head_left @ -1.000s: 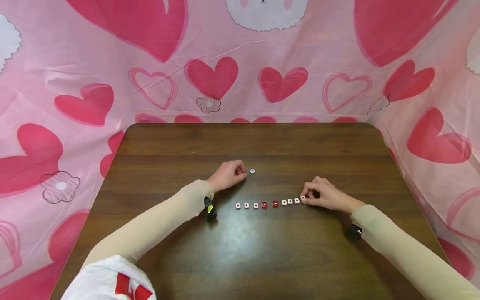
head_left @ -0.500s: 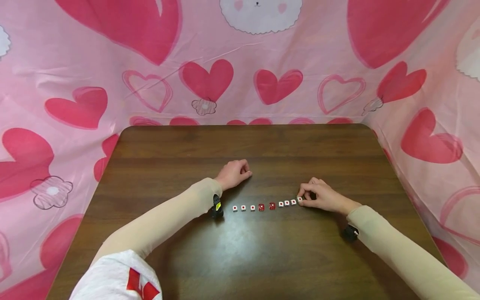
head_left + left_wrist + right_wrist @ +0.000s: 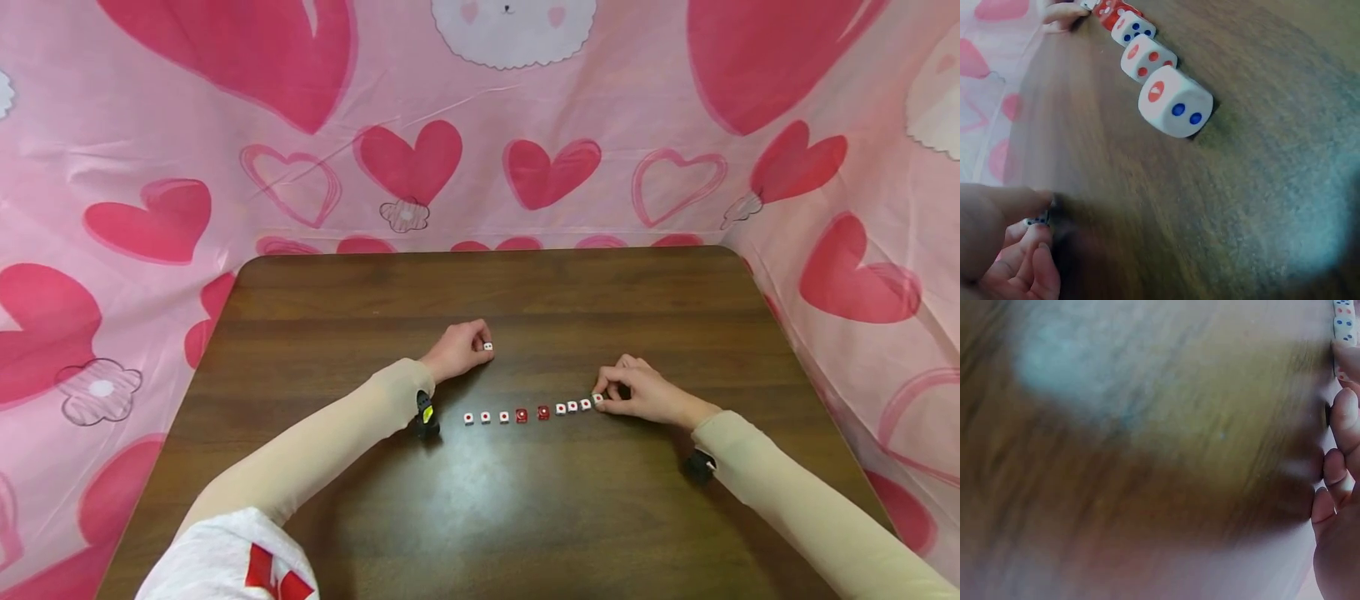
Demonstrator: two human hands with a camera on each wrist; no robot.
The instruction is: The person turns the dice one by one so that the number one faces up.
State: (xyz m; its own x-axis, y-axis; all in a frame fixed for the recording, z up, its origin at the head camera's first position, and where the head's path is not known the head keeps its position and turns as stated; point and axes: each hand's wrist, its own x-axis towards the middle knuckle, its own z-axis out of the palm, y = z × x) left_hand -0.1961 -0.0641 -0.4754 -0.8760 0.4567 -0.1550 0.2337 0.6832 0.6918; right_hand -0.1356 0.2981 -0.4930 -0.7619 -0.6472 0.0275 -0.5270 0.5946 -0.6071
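Note:
In the head view my left hand (image 3: 454,351) pinches a white die (image 3: 487,346) beyond the row, two pips on its visible face. The left wrist view shows that die (image 3: 1038,220) between thumb and fingers, mostly covered. A row of dice crosses the table's middle: three white dice, the middle one (image 3: 485,417) among them, two red dice, one of them here (image 3: 522,415), then several white dice. Each visible top has one dot. My right hand (image 3: 651,393) holds the row's rightmost white die (image 3: 597,400) between thumb and finger; fingers partly hide it in the right wrist view.
The brown wooden table (image 3: 480,283) has rounded far corners. A pink cloth with hearts (image 3: 408,158) hangs behind it and along both sides. Black wrist cameras, such as the left one (image 3: 427,414), sit low near the table beside the row's left end.
The white die that lay beyond my left hand's fingertips is now pinched in them, a different face showing. My right hand keeps hold of the end die. The head view has shifted slightly.

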